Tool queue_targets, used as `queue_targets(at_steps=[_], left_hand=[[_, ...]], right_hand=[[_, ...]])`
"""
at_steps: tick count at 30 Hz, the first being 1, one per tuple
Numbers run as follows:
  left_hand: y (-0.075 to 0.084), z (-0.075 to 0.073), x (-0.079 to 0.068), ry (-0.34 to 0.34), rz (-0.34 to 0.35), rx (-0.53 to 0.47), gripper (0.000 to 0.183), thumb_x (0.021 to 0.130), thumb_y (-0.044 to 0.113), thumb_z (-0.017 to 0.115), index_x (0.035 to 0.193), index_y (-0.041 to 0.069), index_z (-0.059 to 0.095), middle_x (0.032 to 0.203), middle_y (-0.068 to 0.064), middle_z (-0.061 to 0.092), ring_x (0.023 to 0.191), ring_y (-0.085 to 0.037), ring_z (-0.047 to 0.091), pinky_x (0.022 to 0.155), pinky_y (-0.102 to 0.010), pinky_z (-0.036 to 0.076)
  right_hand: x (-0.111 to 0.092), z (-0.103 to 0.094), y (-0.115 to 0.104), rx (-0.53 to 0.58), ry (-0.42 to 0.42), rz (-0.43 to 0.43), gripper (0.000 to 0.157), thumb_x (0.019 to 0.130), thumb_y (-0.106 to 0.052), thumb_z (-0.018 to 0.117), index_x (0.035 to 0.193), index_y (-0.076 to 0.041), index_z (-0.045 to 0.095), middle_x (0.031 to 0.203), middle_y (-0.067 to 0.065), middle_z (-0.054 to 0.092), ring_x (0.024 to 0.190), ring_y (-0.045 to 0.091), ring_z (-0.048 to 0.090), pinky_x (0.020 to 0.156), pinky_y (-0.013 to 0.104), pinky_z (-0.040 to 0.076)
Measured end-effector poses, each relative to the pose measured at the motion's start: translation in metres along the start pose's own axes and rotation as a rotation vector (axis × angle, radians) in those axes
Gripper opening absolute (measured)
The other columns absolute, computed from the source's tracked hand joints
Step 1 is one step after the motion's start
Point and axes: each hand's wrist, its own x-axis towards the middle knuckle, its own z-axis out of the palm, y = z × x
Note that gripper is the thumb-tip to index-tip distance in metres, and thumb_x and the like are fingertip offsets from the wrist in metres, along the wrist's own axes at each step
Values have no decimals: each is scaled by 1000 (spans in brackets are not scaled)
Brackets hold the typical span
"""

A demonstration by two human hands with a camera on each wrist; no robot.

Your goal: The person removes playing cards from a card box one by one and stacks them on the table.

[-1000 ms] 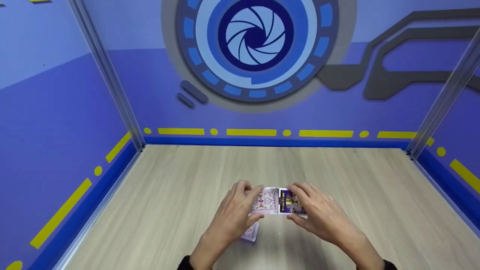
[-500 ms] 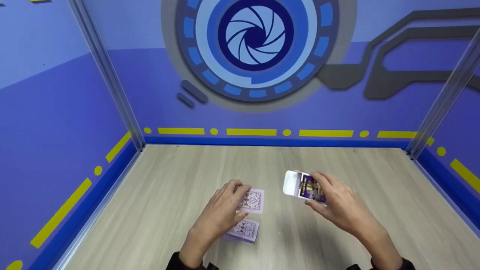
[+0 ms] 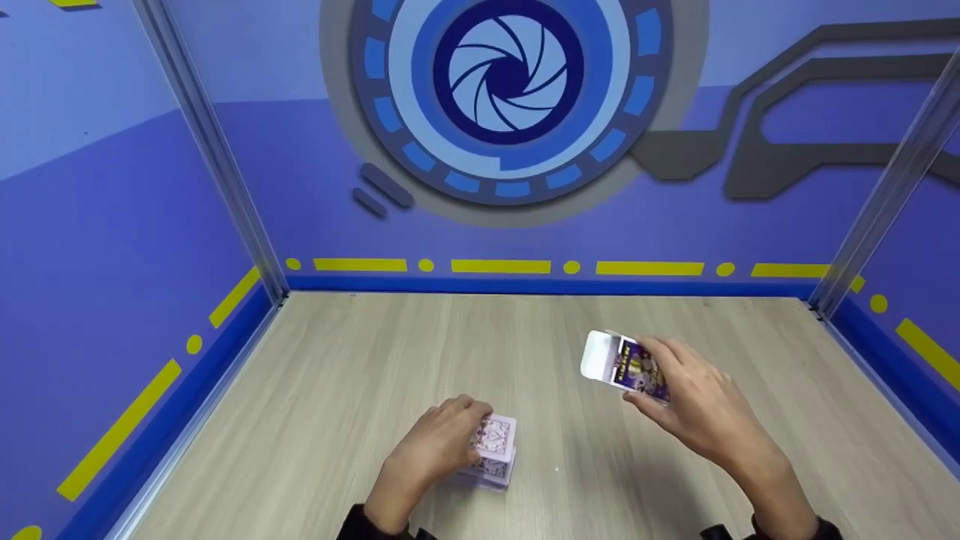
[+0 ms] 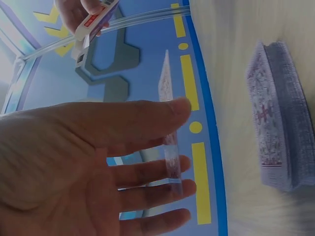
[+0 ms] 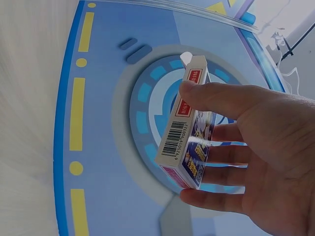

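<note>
Between the thumb and fingers of my left hand [image 3: 435, 441] is a thin playing card or small packet of cards [image 4: 166, 81], with a floral back; how many I cannot tell. It hangs just above a deck of cards [image 4: 268, 118], which lies on the table with the same patterned back facing up. My right hand [image 3: 705, 405] grips a purple and white card box [image 3: 639, 369] in the air, farther right. The box's white end flap stands open towards the left. A barcode and a red label [image 5: 195, 76] show along its narrow side in the right wrist view.
The light wooden table [image 3: 360, 367] is bounded by blue printed panels at the back and both sides. Metal posts [image 3: 217, 157] stand at the rear corners. A tiny white speck [image 3: 557, 469] lies right of the deck.
The cards came away from the box. My left hand carried them left and then towards me, above the deck. My right hand moved the box right and away from me, tilting it.
</note>
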Motion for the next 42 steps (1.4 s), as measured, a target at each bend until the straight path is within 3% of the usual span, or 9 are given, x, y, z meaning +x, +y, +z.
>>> queue_targets(at_steps=[7,13,31,42], left_hand=[[0,11,5,-84,-38,-18,58,74,9,89,128,7,68,120,-7,67,110,-24,63,98,-44,52],[-3,19,8,-95,-18,-17,55,72,12,92,123,6,70,112,-7,67,105,-23,64,94,-40,54],[-9,29,12,-170,-89,-9,58,70,7,89,125,8,69,109,-5,66,103,-22,63,97,-40,52],[-7,34,13,-165,-97,5,61,67,4,91,124,8,69,108,-6,66,103,-23,62,97,-40,52]], right_hand=[[0,-1,0,-5,-6,4,67,82,-30,89,137,-5,59,124,13,64,101,28,63,70,49,54],[-1,-1,0,-3,-5,-7,67,82,-30,89,137,-4,59,125,14,64,102,29,64,73,50,55],[-1,0,-1,-3,-24,-6,68,83,-31,89,137,-5,59,126,14,65,103,30,64,76,51,54],[-1,1,-2,-1,-34,-2,67,83,-31,88,137,-4,59,127,15,65,106,32,65,78,54,55]])
